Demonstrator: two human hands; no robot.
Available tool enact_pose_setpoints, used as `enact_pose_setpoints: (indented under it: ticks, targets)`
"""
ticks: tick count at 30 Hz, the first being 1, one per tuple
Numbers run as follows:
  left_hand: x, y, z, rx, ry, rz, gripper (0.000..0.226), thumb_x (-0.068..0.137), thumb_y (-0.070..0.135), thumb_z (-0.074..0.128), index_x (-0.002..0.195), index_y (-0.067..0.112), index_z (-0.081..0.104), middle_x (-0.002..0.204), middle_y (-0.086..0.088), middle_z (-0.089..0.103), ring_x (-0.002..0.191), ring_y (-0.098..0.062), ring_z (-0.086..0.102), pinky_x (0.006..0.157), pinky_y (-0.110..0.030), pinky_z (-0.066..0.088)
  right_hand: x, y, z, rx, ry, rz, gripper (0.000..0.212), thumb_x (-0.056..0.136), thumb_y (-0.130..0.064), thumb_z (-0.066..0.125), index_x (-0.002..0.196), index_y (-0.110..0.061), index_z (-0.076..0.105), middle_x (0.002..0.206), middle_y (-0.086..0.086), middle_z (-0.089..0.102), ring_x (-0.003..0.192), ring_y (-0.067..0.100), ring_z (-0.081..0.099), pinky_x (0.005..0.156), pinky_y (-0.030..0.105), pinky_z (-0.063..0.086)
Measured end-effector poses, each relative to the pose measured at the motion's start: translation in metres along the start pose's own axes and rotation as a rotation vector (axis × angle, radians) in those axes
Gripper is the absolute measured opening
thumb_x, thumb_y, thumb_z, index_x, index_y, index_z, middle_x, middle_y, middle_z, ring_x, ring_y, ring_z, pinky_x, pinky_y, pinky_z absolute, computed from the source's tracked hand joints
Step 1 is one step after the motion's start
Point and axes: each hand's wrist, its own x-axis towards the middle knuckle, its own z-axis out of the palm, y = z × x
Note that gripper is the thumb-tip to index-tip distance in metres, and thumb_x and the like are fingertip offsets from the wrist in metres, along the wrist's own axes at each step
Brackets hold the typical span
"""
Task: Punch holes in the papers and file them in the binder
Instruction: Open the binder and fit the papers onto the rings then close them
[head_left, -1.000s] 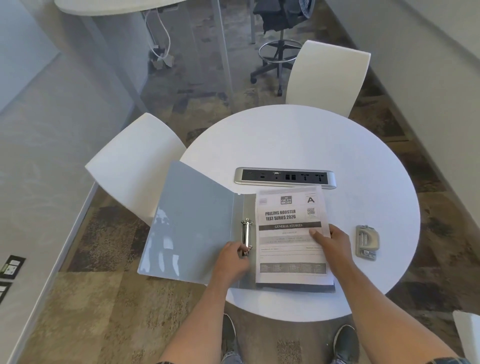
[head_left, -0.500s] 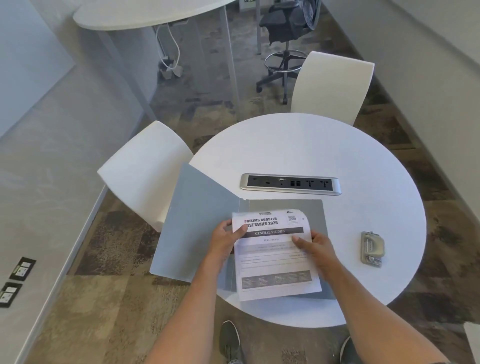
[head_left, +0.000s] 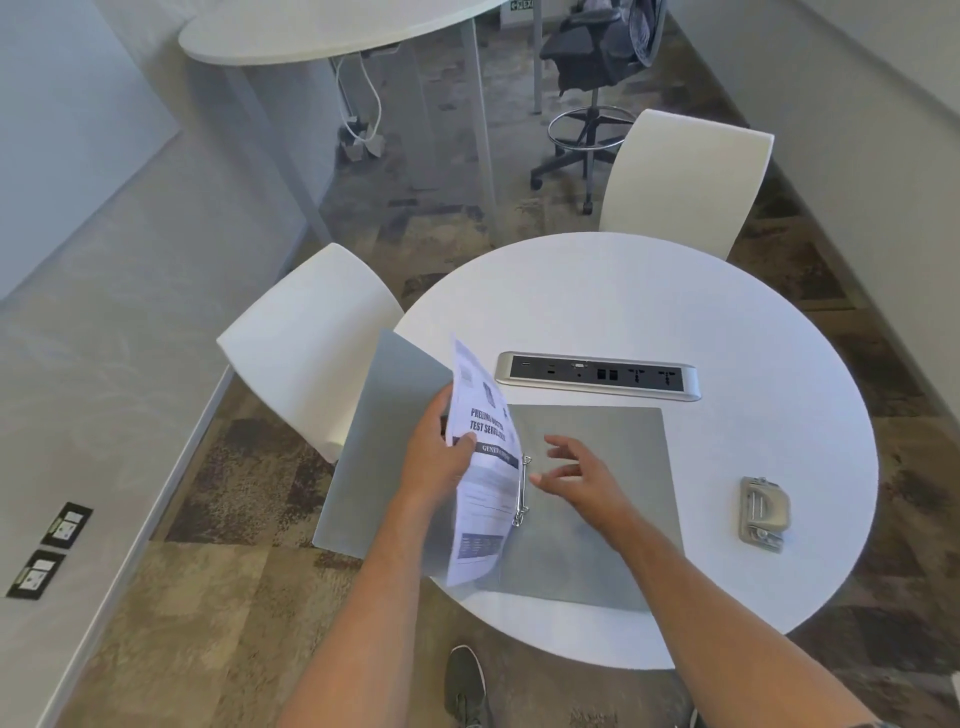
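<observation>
A grey ring binder (head_left: 597, 499) lies open on the round white table (head_left: 675, 312), its left cover hanging past the table's edge. Its metal rings (head_left: 522, 491) stand at the spine. My left hand (head_left: 441, 457) grips a stack of printed papers (head_left: 483, 467) by their left edge and holds them tilted up on edge just left of the rings. My right hand (head_left: 576, 478) hovers with spread fingers over the bare right cover, touching nothing. A grey hole punch (head_left: 762, 512) sits on the table to the right.
A silver power socket strip (head_left: 597, 375) is set into the table behind the binder. White chairs stand at the left (head_left: 306, 343) and at the back (head_left: 680, 182). A black office chair (head_left: 597, 67) and another white table (head_left: 332, 26) are farther back.
The papers were lifted off the binder's right cover and swung up to the left. My right hand let go of them and now hovers over the bare cover; the rings show again.
</observation>
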Motion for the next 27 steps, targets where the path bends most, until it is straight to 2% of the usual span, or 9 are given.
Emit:
enact_pose_setpoints:
  ticks: [3, 6, 10, 12, 16, 20, 23, 25, 27]
  targets:
    - [-0.003, 0.015, 0.012, 0.063, -0.055, -0.004, 0.066, 0.086, 0.013, 0.059, 0.146, 0.037, 0.045, 0.136, 0.009, 0.063, 0.121, -0.015, 0.063, 0.100, -0.041, 0.055, -0.007, -0.028, 0.007, 0.174, -0.145, -0.010, 0.056, 0.082, -0.043, 0.075, 0.133, -0.024, 0.065, 0.122, 0.003, 0.075, 0.103, 0.024, 0.075, 0.083, 0.035, 0.057]
    - [-0.013, 0.028, 0.032, 0.073, -0.119, -0.054, 0.060, 0.088, 0.021, 0.062, 0.142, 0.042, 0.046, 0.132, 0.007, 0.064, 0.112, -0.014, 0.066, 0.095, -0.035, 0.056, -0.010, -0.043, 0.012, 0.241, -0.217, 0.010, 0.054, 0.087, -0.050, 0.066, 0.135, -0.026, 0.064, 0.122, 0.003, 0.075, 0.100, 0.024, 0.076, 0.084, 0.036, 0.058]
    - [-0.021, 0.029, 0.064, 0.124, -0.189, -0.096, 0.062, 0.084, 0.058, 0.064, 0.142, 0.043, 0.047, 0.138, 0.015, 0.060, 0.118, -0.019, 0.063, 0.099, -0.048, 0.055, -0.013, -0.039, 0.008, 0.295, -0.204, 0.003, 0.082, 0.074, -0.078, 0.064, 0.133, -0.020, 0.065, 0.116, 0.009, 0.076, 0.094, 0.025, 0.075, 0.081, 0.035, 0.060]
    - [-0.023, 0.026, 0.077, 0.096, -0.219, -0.117, 0.067, 0.080, 0.071, 0.063, 0.140, 0.044, 0.049, 0.142, 0.017, 0.057, 0.119, -0.020, 0.062, 0.098, -0.049, 0.056, -0.016, -0.032, 0.000, 0.352, -0.189, -0.001, 0.092, 0.070, -0.083, 0.064, 0.136, -0.018, 0.062, 0.118, 0.010, 0.075, 0.097, 0.028, 0.073, 0.082, 0.038, 0.060]
    - [-0.027, 0.012, 0.095, 0.100, -0.336, -0.164, 0.074, 0.073, 0.081, 0.060, 0.138, 0.047, 0.050, 0.150, 0.015, 0.050, 0.115, -0.024, 0.067, 0.098, -0.047, 0.057, -0.020, -0.017, -0.017, 0.634, -0.094, 0.046, 0.057, 0.092, -0.046, 0.062, 0.142, -0.018, 0.059, 0.134, 0.010, 0.070, 0.120, 0.031, 0.068, 0.101, 0.050, 0.053]
    - [-0.028, -0.009, 0.108, 0.165, -0.429, -0.194, 0.073, 0.070, 0.079, 0.066, 0.135, 0.047, 0.053, 0.148, 0.014, 0.053, 0.121, -0.025, 0.064, 0.104, -0.050, 0.052, -0.020, -0.002, -0.036, 0.356, 0.064, 0.107, 0.036, 0.092, -0.003, 0.066, 0.126, -0.016, 0.071, 0.121, 0.006, 0.077, 0.105, 0.020, 0.075, 0.094, 0.041, 0.058]
    - [-0.025, -0.019, 0.107, 0.181, -0.391, -0.193, 0.049, 0.082, 0.058, 0.071, 0.125, 0.036, 0.064, 0.137, 0.013, 0.061, 0.113, -0.015, 0.066, 0.099, -0.034, 0.054, -0.020, 0.008, -0.049, 0.238, 0.101, 0.153, 0.033, 0.093, 0.001, 0.066, 0.122, -0.013, 0.073, 0.115, 0.008, 0.078, 0.099, 0.023, 0.077, 0.089, 0.041, 0.059]
    - [-0.021, -0.029, 0.103, 0.226, -0.300, -0.189, 0.030, 0.089, 0.043, 0.071, 0.115, 0.029, 0.069, 0.128, 0.009, 0.065, 0.101, -0.010, 0.065, 0.086, -0.024, 0.052, -0.022, 0.010, -0.057, 0.201, 0.132, 0.183, 0.028, 0.093, -0.003, 0.069, 0.119, -0.012, 0.073, 0.107, 0.007, 0.080, 0.091, 0.025, 0.079, 0.075, 0.036, 0.062]
    - [-0.016, -0.042, 0.097, 0.283, -0.209, -0.218, 0.023, 0.091, 0.035, 0.070, 0.112, 0.024, 0.070, 0.125, 0.004, 0.066, 0.103, -0.014, 0.065, 0.085, -0.024, 0.051, -0.025, 0.009, -0.063, 0.166, 0.164, 0.198, 0.022, 0.093, -0.005, 0.071, 0.112, -0.016, 0.075, 0.099, 0.002, 0.082, 0.083, 0.022, 0.080, 0.064, 0.030, 0.061]
